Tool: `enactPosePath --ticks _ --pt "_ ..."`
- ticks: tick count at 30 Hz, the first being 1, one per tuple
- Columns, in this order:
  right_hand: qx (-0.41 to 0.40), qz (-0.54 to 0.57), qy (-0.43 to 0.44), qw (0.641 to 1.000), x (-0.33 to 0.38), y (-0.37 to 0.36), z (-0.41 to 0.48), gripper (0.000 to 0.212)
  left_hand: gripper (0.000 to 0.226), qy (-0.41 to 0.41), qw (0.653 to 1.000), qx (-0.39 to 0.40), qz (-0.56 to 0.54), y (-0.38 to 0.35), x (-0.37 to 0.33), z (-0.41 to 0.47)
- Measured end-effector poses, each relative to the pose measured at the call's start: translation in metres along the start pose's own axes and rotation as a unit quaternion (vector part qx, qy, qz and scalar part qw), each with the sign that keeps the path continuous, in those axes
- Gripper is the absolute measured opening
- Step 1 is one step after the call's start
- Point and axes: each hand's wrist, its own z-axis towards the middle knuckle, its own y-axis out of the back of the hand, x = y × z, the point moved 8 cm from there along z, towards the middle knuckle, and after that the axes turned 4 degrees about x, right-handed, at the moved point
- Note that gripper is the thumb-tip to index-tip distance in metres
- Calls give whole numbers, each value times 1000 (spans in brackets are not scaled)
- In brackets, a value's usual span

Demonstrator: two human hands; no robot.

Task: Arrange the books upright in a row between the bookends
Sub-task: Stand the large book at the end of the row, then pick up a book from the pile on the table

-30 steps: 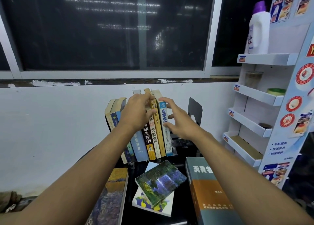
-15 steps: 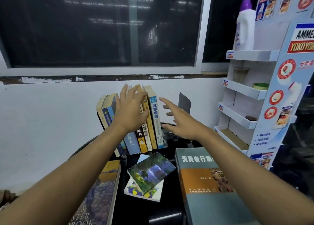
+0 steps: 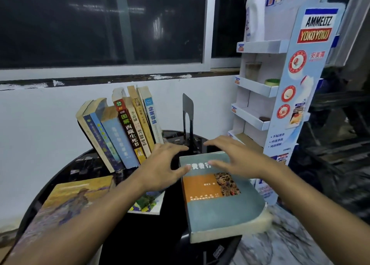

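Several books (image 3: 128,128) stand in a row at the back of the round black table (image 3: 152,234), leaning left. A black metal bookend (image 3: 187,116) stands to their right with a gap between. A thick grey-green and orange book (image 3: 218,194) lies flat at the table's right edge. My left hand (image 3: 162,168) hovers open at that book's top left corner, thumb touching it. My right hand (image 3: 234,158) is spread over its top edge, fingers apart. Neither hand grips it.
A painted-cover book (image 3: 66,202) lies flat at the front left. A small colourful book (image 3: 148,202) lies in the middle, partly under my left forearm. A white cardboard display rack (image 3: 266,88) with a bottle (image 3: 254,16) stands at the right. A white wall and window are behind.
Both hands left the standing row and came down and toward me onto the thick flat book. The view tilted down and right. The row stays leaning.
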Motion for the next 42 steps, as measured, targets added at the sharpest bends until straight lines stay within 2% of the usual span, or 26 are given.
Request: enactPosePath --ticks 9,13,21,26,33,42 --pt "45 30 -103 993 -54 -30 -53 74 65 81 992 84 -48 -57 9 -17" --pt "73 64 -125 987 -60 -47 -57 83 64 97 990 92 -50 -70 9 -23" --pt "65 100 -126 985 -52 -53 -59 72 71 117 984 103 -89 -80 8 -14" --pt "25 126 -136 982 -49 -48 -64 83 87 115 981 87 -127 -79 13 -12" --pt "-56 122 -118 984 -51 -40 -67 67 118 103 974 70 -189 -85 20 -13" --pt "-176 179 -73 965 -53 -24 -70 63 97 69 941 3 -331 -64 9 -15"
